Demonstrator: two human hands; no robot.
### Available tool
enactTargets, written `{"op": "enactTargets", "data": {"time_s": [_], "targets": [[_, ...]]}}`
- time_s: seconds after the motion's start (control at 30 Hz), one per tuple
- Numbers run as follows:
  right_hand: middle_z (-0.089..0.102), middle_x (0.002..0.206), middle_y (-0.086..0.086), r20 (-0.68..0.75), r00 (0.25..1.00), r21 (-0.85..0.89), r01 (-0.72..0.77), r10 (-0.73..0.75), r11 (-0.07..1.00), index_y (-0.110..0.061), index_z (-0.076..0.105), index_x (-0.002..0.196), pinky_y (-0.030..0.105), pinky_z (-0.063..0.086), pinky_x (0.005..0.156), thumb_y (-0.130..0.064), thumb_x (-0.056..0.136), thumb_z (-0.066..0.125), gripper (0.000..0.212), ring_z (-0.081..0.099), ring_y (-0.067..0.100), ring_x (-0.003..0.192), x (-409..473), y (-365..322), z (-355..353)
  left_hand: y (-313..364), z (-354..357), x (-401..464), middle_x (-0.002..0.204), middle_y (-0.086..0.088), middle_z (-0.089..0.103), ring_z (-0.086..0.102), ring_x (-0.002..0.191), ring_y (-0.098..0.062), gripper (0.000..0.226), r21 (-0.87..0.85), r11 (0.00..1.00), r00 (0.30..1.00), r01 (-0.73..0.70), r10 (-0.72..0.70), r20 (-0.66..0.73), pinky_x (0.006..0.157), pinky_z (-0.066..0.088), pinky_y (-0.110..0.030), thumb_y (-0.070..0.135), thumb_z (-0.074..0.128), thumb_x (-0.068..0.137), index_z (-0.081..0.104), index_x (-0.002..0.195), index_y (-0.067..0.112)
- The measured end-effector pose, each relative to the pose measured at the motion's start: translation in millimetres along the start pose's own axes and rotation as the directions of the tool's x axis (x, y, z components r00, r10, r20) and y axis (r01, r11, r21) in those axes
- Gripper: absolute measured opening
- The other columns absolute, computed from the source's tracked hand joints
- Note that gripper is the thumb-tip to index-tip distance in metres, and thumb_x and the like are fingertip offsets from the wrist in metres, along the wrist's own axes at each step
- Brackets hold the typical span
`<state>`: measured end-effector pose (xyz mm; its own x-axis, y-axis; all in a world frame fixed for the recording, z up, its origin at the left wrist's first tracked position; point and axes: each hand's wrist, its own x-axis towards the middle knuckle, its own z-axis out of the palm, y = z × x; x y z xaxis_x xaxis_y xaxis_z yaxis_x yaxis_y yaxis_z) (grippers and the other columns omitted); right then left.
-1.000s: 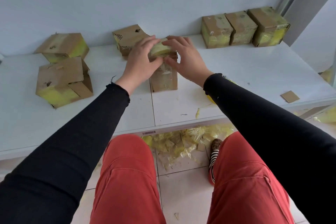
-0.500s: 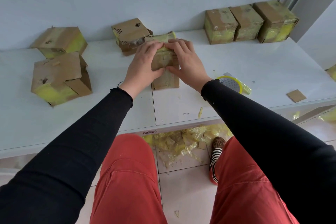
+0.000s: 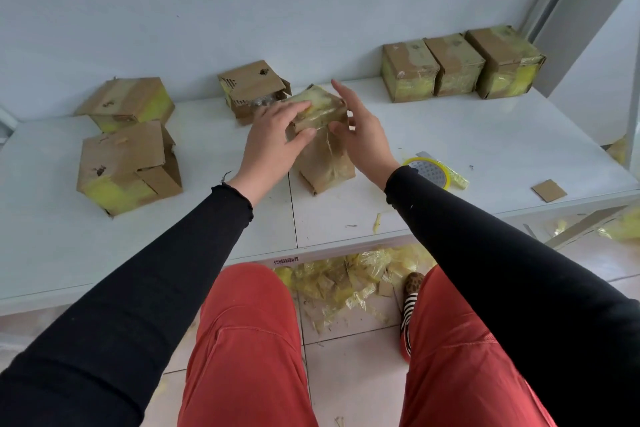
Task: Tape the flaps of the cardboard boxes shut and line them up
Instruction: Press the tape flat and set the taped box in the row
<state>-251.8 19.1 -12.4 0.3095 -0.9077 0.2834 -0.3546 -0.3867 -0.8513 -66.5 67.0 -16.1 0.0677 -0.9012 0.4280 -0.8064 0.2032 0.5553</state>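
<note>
A small cardboard box point(image 3: 323, 163) wrapped in yellowish tape stands in the middle of the white table point(image 3: 450, 135). My left hand point(image 3: 273, 139) lies on its top left side, fingers flat over the taped top and thumb against the front. My right hand point(image 3: 363, 132) is at the box's right side with fingers spread and straight, thumb touching the upper right edge. Three taped boxes point(image 3: 460, 62) stand in a row at the back right. A roll of yellow tape point(image 3: 429, 172) lies just right of my right wrist.
Three boxes with loose flaps sit on the left: one at the back middle point(image 3: 252, 90), one at the back left point(image 3: 128, 102) and one nearer point(image 3: 128, 166). A cardboard scrap point(image 3: 549, 190) lies near the right edge. Tape scraps point(image 3: 349, 276) litter the floor under the table.
Both hands pressed together on the box top before; now my right hand has lifted off with its fingers spread, and my left hand has slid to the left side of the top.
</note>
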Motion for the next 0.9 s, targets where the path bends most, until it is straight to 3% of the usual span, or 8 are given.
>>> {"op": "enactTargets", "data": {"time_s": [0.17, 0.3, 0.47, 0.6, 0.73, 0.8, 0.87, 0.9], "targets": [[0.068, 0.124, -0.012, 0.093, 0.996, -0.047, 0.015, -0.011, 0.999, -0.04, 0.056, 0.134, 0.038, 0.056, 0.091, -0.023, 0.093, 0.062, 0.044, 0.068, 0.006, 0.097, 11, -17, -7, 2, 2, -15, 0.099, 0.02, 0.067, 0.063, 0.094, -0.006, 0.04, -0.291, 0.903, 0.942, 0.317, -0.337, -0.018, 0.074, 0.045, -0.026, 0.061, 0.053, 0.094, 0.065, 0.123, 0.035], [0.047, 0.157, 0.001, 0.398, 0.914, -0.469, 0.135, 0.073, 0.873, -0.03, 0.052, 0.148, 0.038, 0.037, 0.114, -0.025, 0.105, 0.048, 0.043, 0.045, 0.026, 0.141, 2, -10, 0, -12, 12, -35, 0.122, 0.002, 0.067, 0.062, 0.117, -0.024, 0.041, -0.166, 0.865, 0.88, 0.473, -0.457, 0.127, 0.09, 0.049, -0.037, 0.05, 0.05, 0.104, 0.058, 0.135, 0.026], [0.011, 0.172, -0.005, 0.445, 0.895, -0.618, 0.326, -0.024, 0.716, -0.024, 0.019, 0.164, 0.051, 0.003, 0.127, -0.034, 0.107, 0.023, 0.058, 0.007, 0.013, 0.158, -24, -6, 20, -10, 15, -24, 0.164, 0.0, 0.038, 0.03, 0.153, -0.021, 0.049, 0.004, 0.997, 0.977, 0.076, -0.076, 0.2, 0.125, 0.026, -0.038, 0.017, 0.042, 0.109, 0.041, 0.158, 0.021], [0.002, 0.172, -0.006, 0.409, 0.913, -0.656, 0.297, -0.004, 0.694, -0.024, 0.002, 0.165, 0.048, -0.001, 0.128, -0.04, 0.106, 0.018, 0.063, 0.0, 0.011, 0.158, -33, 0, 27, -13, 20, -26, 0.17, 0.009, 0.022, 0.014, 0.157, -0.011, 0.055, 0.08, 0.997, 0.95, 0.017, -0.041, 0.309, 0.127, 0.016, -0.031, 0.023, 0.035, 0.11, 0.024, 0.164, 0.021], [0.022, 0.169, -0.006, 0.427, 0.897, -0.585, 0.37, -0.114, 0.722, -0.024, 0.027, 0.162, 0.046, 0.004, 0.129, -0.034, 0.108, 0.031, 0.055, 0.011, 0.012, 0.158, -28, 1, 9, -12, 13, -21, 0.166, 0.014, 0.03, 0.025, 0.153, -0.007, 0.053, -0.063, 0.99, 0.949, 0.123, -0.099, 0.299, 0.126, 0.024, -0.035, 0.022, 0.045, 0.108, 0.036, 0.16, 0.029], [0.04, 0.162, -0.004, 0.209, 0.964, -0.486, 0.247, -0.163, 0.838, -0.023, 0.05, 0.151, 0.044, 0.011, 0.127, -0.031, 0.106, 0.047, 0.046, 0.025, 0.016, 0.154, -32, 11, -4, -13, 8, -25, 0.163, 0.02, 0.034, 0.036, 0.146, -0.001, 0.057, -0.142, 0.972, 0.964, 0.185, -0.152, 0.217, 0.118, 0.034, -0.026, 0.03, 0.058, 0.103, 0.04, 0.156, 0.04], [0.042, 0.16, -0.006, -0.092, 0.994, -0.079, -0.071, 0.063, 0.994, -0.026, 0.049, 0.151, 0.033, 0.024, 0.12, -0.035, 0.102, 0.057, 0.05, 0.032, 0.012, 0.149, -41, 19, -15, -14, 5, -33, 0.162, 0.024, 0.032, 0.042, 0.138, 0.006, 0.066, -0.29, 0.904, 0.948, 0.314, -0.28, 0.155, 0.105, 0.035, -0.017, 0.043, 0.065, 0.096, 0.036, 0.155, 0.048], [0.037, 0.162, -0.008, -0.117, 0.959, 0.22, -0.23, 0.259, 0.948, -0.03, 0.042, 0.155, 0.028, 0.026, 0.114, -0.039, 0.101, 0.058, 0.056, 0.032, 0.008, 0.146, -47, 20, -18, -13, 5, -35, 0.162, 0.022, 0.033, 0.041, 0.14, 0.004, 0.069, -0.411, 0.809, 0.907, 0.42, -0.377, 0.185, 0.106, 0.034, -0.02, 0.049, 0.066, 0.095, 0.033, 0.156, 0.048]]}}
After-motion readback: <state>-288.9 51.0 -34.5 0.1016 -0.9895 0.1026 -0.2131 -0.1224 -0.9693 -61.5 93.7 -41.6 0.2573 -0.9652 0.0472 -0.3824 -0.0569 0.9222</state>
